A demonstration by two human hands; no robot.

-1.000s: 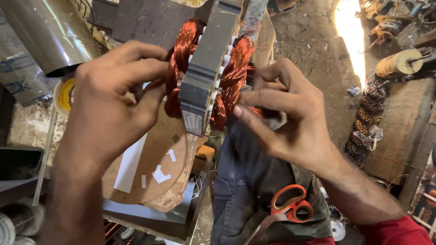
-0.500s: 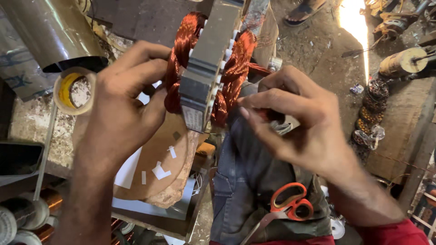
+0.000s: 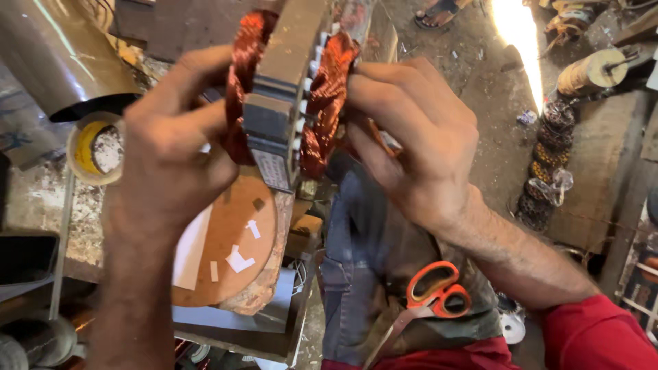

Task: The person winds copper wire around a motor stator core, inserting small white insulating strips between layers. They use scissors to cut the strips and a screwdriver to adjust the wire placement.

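- While both hands grip it, stator [image 3: 277,103] now sits higher, closer than a second ago.
- Left hand [image 3: 171,154] fingers clamp copper winding [image 3: 241,82].
- Right hand [image 3: 418,137] fingers pinch opposite coil [image 3: 329,96]; scissors [image 3: 432,298] stay on lap.

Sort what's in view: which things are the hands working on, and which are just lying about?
In hand: motor stator with copper windings, held by left hand and right hand.
Lying about: orange-handled scissors, tape roll, round wooden board, metal pipe.
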